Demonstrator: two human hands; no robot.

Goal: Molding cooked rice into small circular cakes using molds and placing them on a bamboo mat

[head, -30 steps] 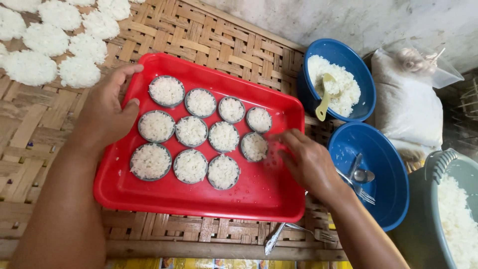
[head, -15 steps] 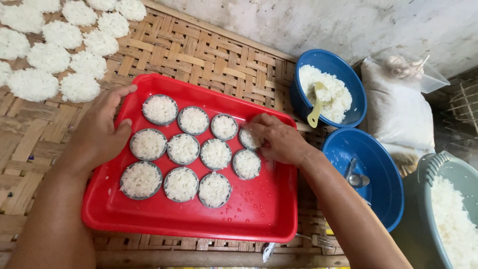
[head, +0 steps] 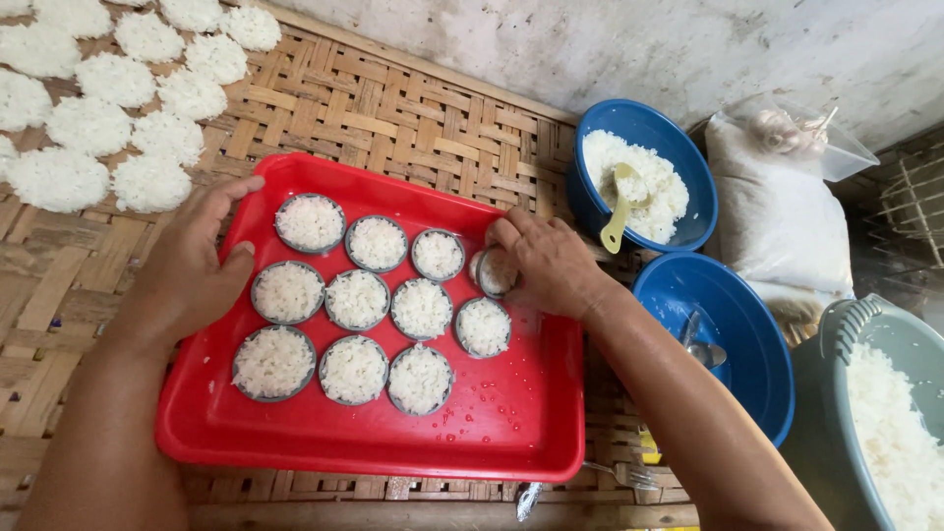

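Note:
A red plastic tray [head: 501,423] lies on a woven bamboo mat and carries several round metal ring moulds [head: 355,299] packed with white rice. My left hand [head: 193,265] rests on the tray's left rim, thumb inside, fingers spread. My right hand [head: 551,264] is closed around one tilted ring mould of rice [head: 491,272] at the top right of the group, lifting its edge off the tray.
Flat white rice discs [head: 88,123] lie on the bamboo mat [head: 393,128] at the upper left. A blue bowl of rice with a yellow spoon [head: 644,182], a blue bowl with a metal spoon [head: 723,339], a white sack [head: 777,221] and a grey rice basket [head: 885,423] stand right.
My right hand moved from the tray's right side up to the top-right mould and took hold of it. The left hand stayed on the left rim.

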